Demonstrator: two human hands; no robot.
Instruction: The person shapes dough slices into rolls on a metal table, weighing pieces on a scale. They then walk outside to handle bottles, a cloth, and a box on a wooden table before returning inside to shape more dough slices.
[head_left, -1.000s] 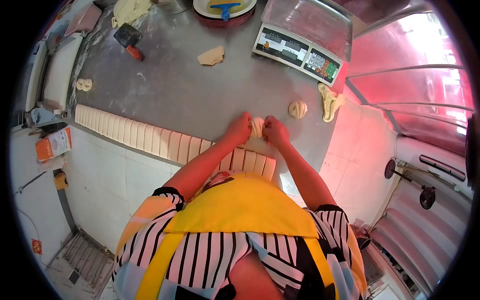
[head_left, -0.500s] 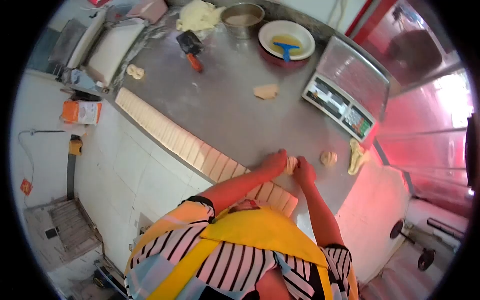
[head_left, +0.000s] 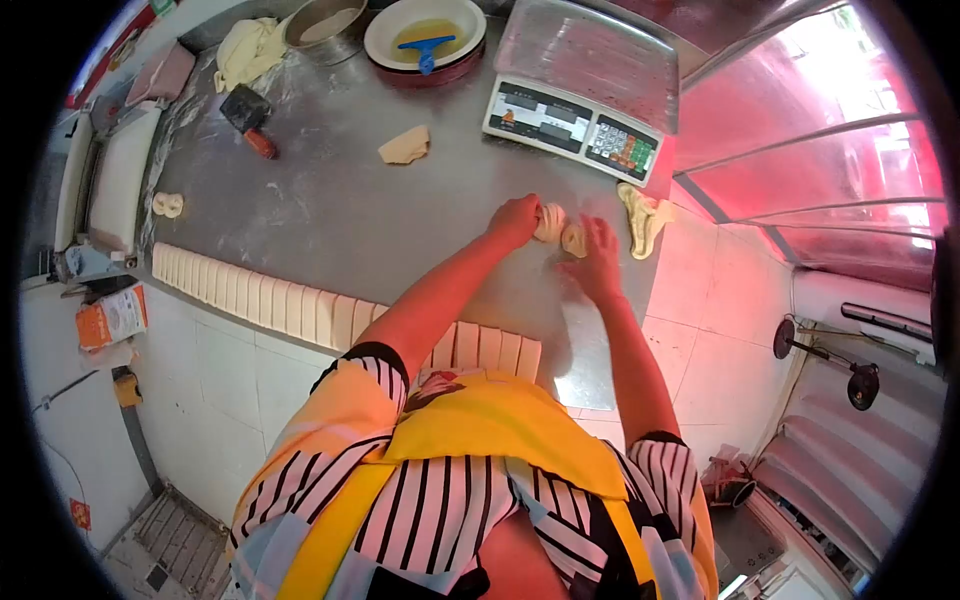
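My left hand (head_left: pixel 517 220) has its fingers closed on the left edge of a twisted dough piece (head_left: pixel 549 223) on the grey metal table. Just right of that piece lies a second dough piece (head_left: pixel 574 240). Beside its right side, my right hand (head_left: pixel 597 256) has its fingers spread, thumb and fingers apart. A long row of cut dough strips (head_left: pixel 290 298) runs along the table's front edge, partly hidden under my left arm. An irregular lump of dough (head_left: pixel 645 219) lies right of my right hand, near the table's right edge.
Behind my hands stands a scale (head_left: pixel 575 118). Further back are a white bowl (head_left: pixel 383 38) with a blue scraper (head_left: pixel 426 47) and a metal bowl (head_left: pixel 328 50). A flat dough scrap (head_left: pixel 405 146), a red-handled scraper (head_left: pixel 248 121) and a small twist (head_left: pixel 168 205) lie leftward.
The dough piece at my left hand has moved right, beside the other piece. My right hand has come off it and opened by the second piece. The camera view has turned.
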